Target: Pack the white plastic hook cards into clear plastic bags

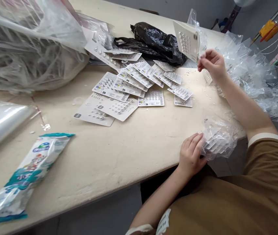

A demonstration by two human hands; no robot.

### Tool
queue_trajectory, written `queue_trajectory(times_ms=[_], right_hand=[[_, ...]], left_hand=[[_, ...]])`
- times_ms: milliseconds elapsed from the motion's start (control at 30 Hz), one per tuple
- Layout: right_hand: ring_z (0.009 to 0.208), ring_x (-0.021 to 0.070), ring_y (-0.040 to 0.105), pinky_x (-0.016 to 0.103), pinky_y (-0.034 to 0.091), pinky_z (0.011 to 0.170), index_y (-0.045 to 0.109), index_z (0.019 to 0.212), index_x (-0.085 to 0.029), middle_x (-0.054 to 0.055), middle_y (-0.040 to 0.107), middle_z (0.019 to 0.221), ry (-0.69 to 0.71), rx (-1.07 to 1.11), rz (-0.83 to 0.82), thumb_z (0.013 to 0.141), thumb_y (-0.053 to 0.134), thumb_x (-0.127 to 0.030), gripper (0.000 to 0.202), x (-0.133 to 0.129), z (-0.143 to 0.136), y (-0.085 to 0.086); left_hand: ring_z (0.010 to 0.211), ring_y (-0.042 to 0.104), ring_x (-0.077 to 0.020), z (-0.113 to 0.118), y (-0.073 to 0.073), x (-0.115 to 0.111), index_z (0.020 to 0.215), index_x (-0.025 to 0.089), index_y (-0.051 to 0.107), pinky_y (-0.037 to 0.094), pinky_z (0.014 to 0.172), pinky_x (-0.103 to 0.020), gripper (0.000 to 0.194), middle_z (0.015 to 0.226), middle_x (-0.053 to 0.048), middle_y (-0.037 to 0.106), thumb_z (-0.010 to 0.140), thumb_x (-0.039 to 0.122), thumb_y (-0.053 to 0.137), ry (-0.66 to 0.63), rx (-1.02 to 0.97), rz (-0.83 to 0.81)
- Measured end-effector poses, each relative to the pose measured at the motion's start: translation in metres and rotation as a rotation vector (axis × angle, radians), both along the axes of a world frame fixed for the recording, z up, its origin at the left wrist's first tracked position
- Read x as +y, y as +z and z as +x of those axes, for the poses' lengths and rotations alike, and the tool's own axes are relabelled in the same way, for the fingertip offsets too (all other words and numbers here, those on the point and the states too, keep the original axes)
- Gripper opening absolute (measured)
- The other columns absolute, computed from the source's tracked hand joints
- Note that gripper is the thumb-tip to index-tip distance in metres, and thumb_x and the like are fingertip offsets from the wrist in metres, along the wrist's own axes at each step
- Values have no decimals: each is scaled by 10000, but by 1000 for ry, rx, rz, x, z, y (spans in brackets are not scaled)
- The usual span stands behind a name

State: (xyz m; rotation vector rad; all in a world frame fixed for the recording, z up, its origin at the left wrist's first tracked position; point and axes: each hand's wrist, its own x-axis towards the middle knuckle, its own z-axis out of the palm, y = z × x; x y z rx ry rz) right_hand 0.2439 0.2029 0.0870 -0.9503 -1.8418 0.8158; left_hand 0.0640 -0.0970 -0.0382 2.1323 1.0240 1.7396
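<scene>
Thumb and fingers of the right hand (213, 63) pinch a white rectangular card with rows of pearly beads (186, 40), held tilted above the cream tabletop (129, 147). The left hand (192, 152) grasps a crinkled clear plastic bag of white pieces (218, 140) at the near edge. Overlapping white bead cards (109, 85) lie fanned near a crumpled black plastic bag (155, 42).
</scene>
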Motion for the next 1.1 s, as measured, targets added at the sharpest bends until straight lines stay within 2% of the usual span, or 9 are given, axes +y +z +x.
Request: queue_trajectory(times_ms=[133,267,433,600,733,867,1000,1100], right_hand=[[749,124,620,310,567,748,631,817,-199,25,681,799,144,-368,-54,731,791,-426,291,12,-2,-37],[707,128,595,293,536,696,647,691,-179,27,656,721,191,-484,-72,672,780,-368,232,25,10,-70],[708,126,582,275,501,667,719,737,-180,60,680,823,219,-509,-31,699,737,-399,223,24,18,-89],[819,172,615,292,502,699,759,793,-195,94,681,932,207,-517,27,740,712,-407,224,17,17,-97],[733,151,566,292,468,675,749,804,-186,59,640,815,227,-546,58,778,701,-386,206,9,14,-92],[726,141,531,290,449,686,700,852,-183,41,620,798,213,-545,79,852,668,-392,212,-6,13,-74],[686,130,512,281,445,642,652,969,-191,29,600,776,154,-504,53,957,576,-412,234,-28,17,-39],[541,92,418,253,376,521,644,962,-195,-21,513,636,110,-412,-92,967,599,-434,243,-41,23,-7]], left_hand=[[1120,688,-286,0,1,0,1293,149,527,577,906,-400,428,1141,-170,717,947,395,587,26,6,12],[1124,684,-286,0,1,0,1277,139,540,580,903,-399,415,1145,-173,715,940,377,592,26,16,13],[1125,680,-290,1,-1,1,1270,134,542,580,897,-405,417,1136,-177,718,960,410,568,23,19,18],[1126,677,-290,1,1,2,1251,132,546,583,893,-410,393,1132,-180,719,956,389,571,21,29,22],[1134,669,-292,2,1,1,1251,120,550,576,898,-407,402,1137,-187,714,959,395,573,18,28,20],[1141,665,-296,2,0,1,1249,102,557,568,903,-406,406,1132,-195,709,956,382,575,20,25,26],[1141,664,-292,2,0,1,1252,111,555,570,902,-406,409,1142,-191,711,952,386,582,23,36,22],[1123,674,-287,3,0,1,1255,126,550,573,892,-400,406,1129,-178,715,949,391,588,38,37,23]])
